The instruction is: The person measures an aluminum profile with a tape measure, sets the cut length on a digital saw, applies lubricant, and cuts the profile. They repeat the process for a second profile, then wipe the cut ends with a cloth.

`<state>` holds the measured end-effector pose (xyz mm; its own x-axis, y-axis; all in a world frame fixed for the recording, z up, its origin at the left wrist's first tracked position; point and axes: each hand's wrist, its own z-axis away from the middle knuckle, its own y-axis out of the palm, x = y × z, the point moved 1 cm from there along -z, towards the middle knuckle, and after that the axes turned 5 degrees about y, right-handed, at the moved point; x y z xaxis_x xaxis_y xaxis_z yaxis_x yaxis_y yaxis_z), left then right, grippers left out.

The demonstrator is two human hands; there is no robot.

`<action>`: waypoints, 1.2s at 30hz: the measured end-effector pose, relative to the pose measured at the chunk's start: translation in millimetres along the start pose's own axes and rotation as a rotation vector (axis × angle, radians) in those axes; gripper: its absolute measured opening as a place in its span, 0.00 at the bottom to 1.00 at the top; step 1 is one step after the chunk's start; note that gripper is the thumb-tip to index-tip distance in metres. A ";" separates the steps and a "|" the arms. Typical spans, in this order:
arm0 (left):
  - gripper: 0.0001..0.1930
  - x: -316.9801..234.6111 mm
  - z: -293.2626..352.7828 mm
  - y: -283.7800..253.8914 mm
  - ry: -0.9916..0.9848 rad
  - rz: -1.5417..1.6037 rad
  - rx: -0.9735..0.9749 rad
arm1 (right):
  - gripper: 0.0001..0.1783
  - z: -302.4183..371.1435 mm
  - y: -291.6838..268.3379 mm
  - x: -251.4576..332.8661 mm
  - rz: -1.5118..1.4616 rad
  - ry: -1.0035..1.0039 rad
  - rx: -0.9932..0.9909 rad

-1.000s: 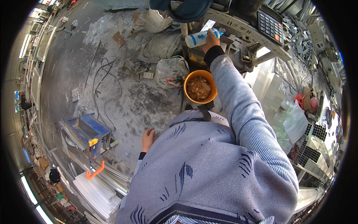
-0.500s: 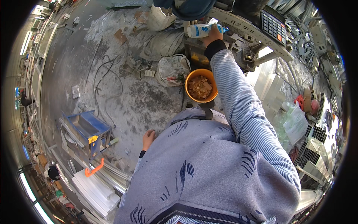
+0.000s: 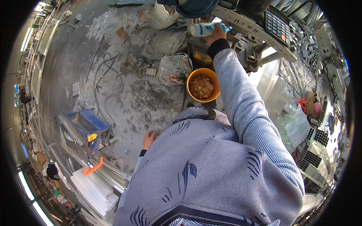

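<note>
Fingers (image 3: 217, 27) of your right hand (image 3: 216, 35) are wrapped around a white-and-blue bottle (image 3: 203, 29), which lies nearly level in your grip, its blue nozzle (image 3: 229, 29) toward the right. In the head view, your striped sleeve (image 3: 241, 90) runs forward just right of the orange bucket (image 3: 202, 71) and partly crosses its rim. The bottle is beyond that bucket, near the slanting edge of the pale metal frame (image 3: 241, 20) that carries a calculator (image 3: 277, 26), so room is tight there. A white sack (image 3: 175, 67) stands just left of the bucket. Your left hand (image 3: 149, 139) hangs beside your vest (image 3: 203, 165), released and loosely curled, with grey floor (image 3: 147, 101) stretching between it and the blue metal stand (image 3: 98, 124)
</note>
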<state>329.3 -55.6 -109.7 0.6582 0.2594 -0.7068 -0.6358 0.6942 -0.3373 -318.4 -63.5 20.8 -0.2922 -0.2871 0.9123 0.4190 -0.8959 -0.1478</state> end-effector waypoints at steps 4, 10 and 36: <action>0.21 7.0 -1.8 2.4 0.001 -0.009 0.001 | 0.29 -10.6 -5.4 -6.0 0.672 -0.142 -0.018; 0.22 32.0 -9.7 7.7 -0.054 0.003 -0.013 | 0.32 4.7 -7.3 -1.0 0.047 0.001 -0.022; 0.20 88.4 -32.2 19.3 -0.078 -0.006 -0.026 | 0.46 -19.8 -17.3 -27.3 0.712 -0.337 -0.156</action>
<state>362.2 -41.0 -198.7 0.6910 0.3071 -0.6544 -0.6411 0.6785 -0.3585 -334.6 -46.9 -9.1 0.2859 -0.7121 0.6412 0.2752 -0.5800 -0.7667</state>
